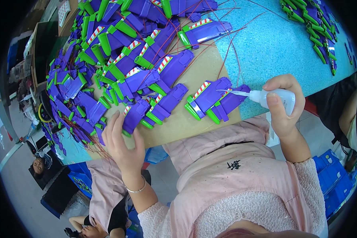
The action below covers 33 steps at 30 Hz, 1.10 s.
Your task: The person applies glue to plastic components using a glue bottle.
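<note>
My right hand (283, 107) grips a small white squeeze bottle (286, 101), held sideways. The long thin nozzle (234, 93) points left, its tip over a pair of purple toy wing pieces (212, 95) with green ends and red-and-white striped edges; whether it touches cannot be made out. On the left, the fingers of my left hand (123, 144) are spread around the near end of another purple wing piece (136, 115), thumb and fingers apart on either side. That piece lies on the table beside similar ones.
A large heap of purple-and-green wing pieces (119, 47) with thin red wires covers the table's left and far side. More pieces (315, 31) lie at the far right on the blue table surface (265, 47). A tan board (178, 133) borders the near edge. Another person (103, 226) is at lower left.
</note>
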Each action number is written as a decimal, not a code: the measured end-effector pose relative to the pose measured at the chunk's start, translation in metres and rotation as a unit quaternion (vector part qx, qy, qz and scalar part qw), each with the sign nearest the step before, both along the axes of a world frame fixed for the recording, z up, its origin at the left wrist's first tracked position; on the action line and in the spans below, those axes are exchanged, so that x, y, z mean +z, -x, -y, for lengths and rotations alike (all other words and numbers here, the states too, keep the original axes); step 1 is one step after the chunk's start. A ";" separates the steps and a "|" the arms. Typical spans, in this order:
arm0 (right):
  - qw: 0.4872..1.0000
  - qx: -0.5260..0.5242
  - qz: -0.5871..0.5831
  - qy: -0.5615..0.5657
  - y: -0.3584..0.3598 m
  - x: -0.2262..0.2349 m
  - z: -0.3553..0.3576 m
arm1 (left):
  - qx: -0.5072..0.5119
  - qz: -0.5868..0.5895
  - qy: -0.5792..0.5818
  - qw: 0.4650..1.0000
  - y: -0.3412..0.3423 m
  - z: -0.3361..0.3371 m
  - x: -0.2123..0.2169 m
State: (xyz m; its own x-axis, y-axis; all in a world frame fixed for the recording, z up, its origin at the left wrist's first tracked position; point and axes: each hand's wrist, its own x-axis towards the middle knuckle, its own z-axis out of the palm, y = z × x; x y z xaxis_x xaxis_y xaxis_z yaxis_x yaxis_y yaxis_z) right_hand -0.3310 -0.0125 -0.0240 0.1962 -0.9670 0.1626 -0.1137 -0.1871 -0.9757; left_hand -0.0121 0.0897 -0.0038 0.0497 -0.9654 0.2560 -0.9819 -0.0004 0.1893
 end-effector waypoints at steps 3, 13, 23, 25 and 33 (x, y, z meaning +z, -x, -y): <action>1.000 -0.001 -0.004 0.003 0.000 -0.001 0.000 | -0.043 -0.053 -0.021 0.997 0.023 -0.001 0.018; 0.999 0.041 -0.004 0.001 -0.006 0.003 -0.002 | -0.153 -0.060 -0.026 0.986 0.077 0.029 -0.008; 0.995 0.094 -0.030 0.020 -0.011 0.009 -0.001 | -0.153 -0.052 -0.031 0.986 0.079 0.029 -0.003; 0.996 0.075 -0.040 0.037 -0.009 0.007 -0.001 | -0.146 -0.056 -0.026 0.987 0.080 0.028 -0.004; 0.998 0.049 0.019 0.016 -0.014 0.011 -0.004 | -0.140 0.054 0.027 0.988 0.087 0.028 0.000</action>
State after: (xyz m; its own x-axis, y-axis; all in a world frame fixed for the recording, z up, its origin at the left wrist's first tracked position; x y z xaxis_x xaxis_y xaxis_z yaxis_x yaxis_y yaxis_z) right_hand -0.3174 -0.0089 -0.0126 0.2833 -0.9376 0.2014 -0.0554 -0.2257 -0.9726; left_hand -0.0989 0.0622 -0.0036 -0.2479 -0.9221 0.2971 -0.9566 0.2815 0.0756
